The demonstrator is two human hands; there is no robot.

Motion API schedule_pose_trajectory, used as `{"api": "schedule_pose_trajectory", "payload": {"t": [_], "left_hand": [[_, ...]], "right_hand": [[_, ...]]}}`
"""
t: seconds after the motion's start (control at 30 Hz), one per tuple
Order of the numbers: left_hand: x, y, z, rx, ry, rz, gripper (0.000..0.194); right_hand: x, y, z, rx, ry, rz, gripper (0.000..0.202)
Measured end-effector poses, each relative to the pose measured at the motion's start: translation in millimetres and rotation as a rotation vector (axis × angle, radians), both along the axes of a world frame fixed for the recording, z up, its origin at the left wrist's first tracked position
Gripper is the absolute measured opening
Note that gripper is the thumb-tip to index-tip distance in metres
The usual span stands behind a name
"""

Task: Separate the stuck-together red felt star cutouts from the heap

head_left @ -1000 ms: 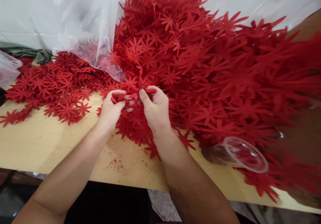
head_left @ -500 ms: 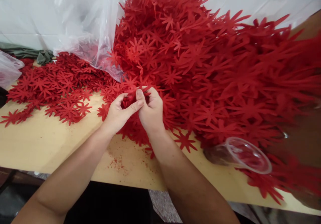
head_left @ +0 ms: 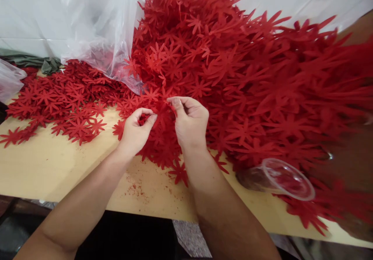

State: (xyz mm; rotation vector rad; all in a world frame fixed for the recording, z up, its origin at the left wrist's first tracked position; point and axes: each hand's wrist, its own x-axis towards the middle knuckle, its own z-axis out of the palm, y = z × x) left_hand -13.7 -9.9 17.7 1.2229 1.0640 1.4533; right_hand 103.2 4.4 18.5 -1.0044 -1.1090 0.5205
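Along your table [head_left: 58, 167], a tall heap [head_left: 247, 81] of loose red cut-outs fills the middle and right; most seems left to handle. A lower pile [head_left: 70, 93] spreads leftward; whether it is finished, I cannot tell. At the heap's near edge, your left hand [head_left: 134, 135] curls narrow and your right hand [head_left: 192, 122] pinches, both apparently on a red flower [head_left: 163, 116], the piece in progress. Red crumbs [head_left: 135, 190] lie closer.

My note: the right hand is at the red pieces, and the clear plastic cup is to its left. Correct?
Wrong side: the head view shows the clear plastic cup to the right of the right hand, which is at the red pieces.
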Motion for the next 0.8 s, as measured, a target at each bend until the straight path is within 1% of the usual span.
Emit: {"api": "schedule_pose_trajectory", "payload": {"t": [0.1,0.17,0.27,0.3,0.37,0.43,0.47,0.63,0.7,0.8], "left_hand": [[-3,3,1.8,-0.015,-0.034,0.071,0.011],[-5,5,2.4,-0.011,-0.043,0.088,0.011],[-6,6,2.1,0.012,-0.026,0.067,0.010],[-6,6,1.9,0.020,-0.017,0.056,0.010],[-5,5,2.2,0.033,0.005,0.042,0.010],[-4,3,3.5,0.036,0.037,0.026,0.010],[-4,2,4.5,0.035,0.057,0.017,0.010],[-3,-2,8.4,0.031,0.142,-0.015,0.008],[-3,-2,8.1,0.010,0.152,0.000,0.010],[-4,-1,6.2,-0.020,0.101,0.023,0.013]], "right_hand": [[-1,0,-0.8,-0.071,0.062,0.147,0.039],[-4,-1,-1.3,-0.111,0.069,0.237,0.044],[-6,-3,-1.6,-0.099,-0.047,0.270,0.047],[-6,-4,-1.6,-0.086,-0.104,0.256,0.046],[-5,-4,-1.1,-0.068,-0.178,0.214,0.037],[-5,-5,-0.3,-0.055,-0.166,0.167,0.025],[-4,-5,0.1,-0.055,-0.142,0.151,0.022],[0,-1,-0.7,-0.077,-0.032,0.145,0.028],[10,4,-1.8,-0.069,0.068,0.072,0.028],[27,12,-1.9,-0.037,0.237,-0.140,0.027]]}}
